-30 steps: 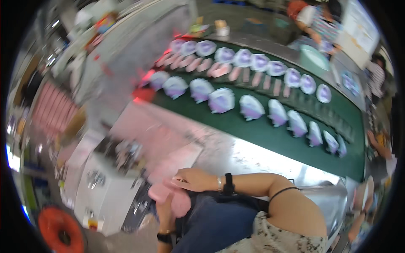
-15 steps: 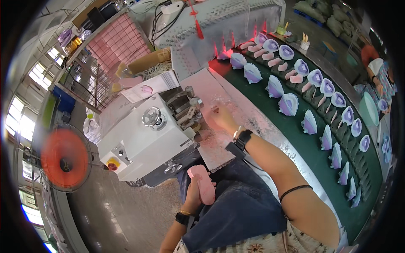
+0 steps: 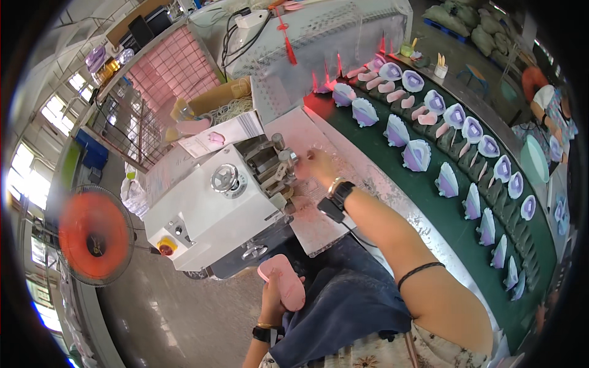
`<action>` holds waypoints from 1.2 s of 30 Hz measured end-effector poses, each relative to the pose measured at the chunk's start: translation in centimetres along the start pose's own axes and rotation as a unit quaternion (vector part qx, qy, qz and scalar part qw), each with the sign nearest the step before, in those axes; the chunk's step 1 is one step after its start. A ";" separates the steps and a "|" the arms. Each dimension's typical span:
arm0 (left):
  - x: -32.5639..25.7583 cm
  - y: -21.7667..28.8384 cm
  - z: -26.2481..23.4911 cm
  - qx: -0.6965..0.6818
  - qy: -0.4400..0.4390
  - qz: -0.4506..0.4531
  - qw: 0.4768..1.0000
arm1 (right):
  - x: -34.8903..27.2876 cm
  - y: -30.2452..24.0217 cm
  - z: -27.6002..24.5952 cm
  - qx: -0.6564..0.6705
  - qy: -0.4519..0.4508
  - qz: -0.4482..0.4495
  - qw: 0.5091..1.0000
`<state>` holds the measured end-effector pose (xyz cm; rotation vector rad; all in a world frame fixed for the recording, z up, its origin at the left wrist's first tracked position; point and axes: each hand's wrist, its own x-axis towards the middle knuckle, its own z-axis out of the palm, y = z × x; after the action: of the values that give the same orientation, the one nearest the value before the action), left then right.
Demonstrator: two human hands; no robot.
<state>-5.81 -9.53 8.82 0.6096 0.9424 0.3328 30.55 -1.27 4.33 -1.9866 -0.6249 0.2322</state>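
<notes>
Indoor workshop. Windows (image 3: 37, 181) line the left side, well apart from the table (image 3: 392, 199); panes blown out by bright daylight. Floor (image 3: 165, 325) left of the table: grey, glossy, pale reflections. Orange-bladed fan (image 3: 95, 236) in a round wire guard on that side. Blue bin (image 3: 92, 150) farther back, toward the windows. Wire-mesh rack (image 3: 175, 61) beyond the table's far left corner, pink showing through the mesh. Red glow (image 3: 322, 92) at the table's far end. Past its far right edge: small blue stool (image 3: 475, 73), grey-green sacks (image 3: 483, 38), blue pallet (image 3: 443, 30), dimmer light.
</notes>
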 end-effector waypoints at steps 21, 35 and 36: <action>4.3 -2.5 7.6 0.100 -0.165 -0.164 0.967 | -16.1 34.7 -52.0 -0.252 0.523 0.185 0.793; 0.3 -1.5 13.1 0.069 -0.031 -0.192 0.978 | -8.6 19.3 -33.6 -0.148 0.203 0.026 0.967; 0.6 -1.5 12.1 0.073 -0.027 -0.171 0.982 | -10.0 14.2 -29.2 0.060 0.130 -0.114 0.983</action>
<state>4.56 -14.52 12.80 0.5745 1.0046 -0.0594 38.87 -34.15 5.08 -1.7744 -0.6448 -0.1262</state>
